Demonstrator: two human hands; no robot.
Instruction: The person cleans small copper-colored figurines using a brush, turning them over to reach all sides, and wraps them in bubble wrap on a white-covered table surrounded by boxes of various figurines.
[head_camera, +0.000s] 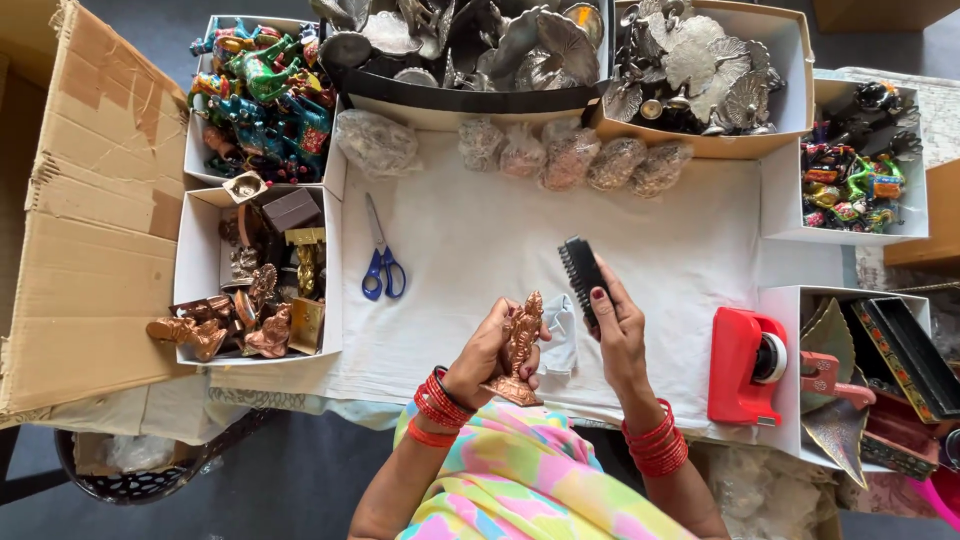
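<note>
left hand: closed around a small copper-coloured figurine, held upright by its base over the white cloth
right hand: grips a black brush, bristles turned toward the figurine, just beside it
wrists: red bangles on both
scissors: blue-handled, flat on the cloth, well apart from the hands
tape dispenser: red, right of the hands
left box: white, holds more copper figurines
top boxes: silver leaf-shaped pieces
cardboard box: far left, flaps open
</note>
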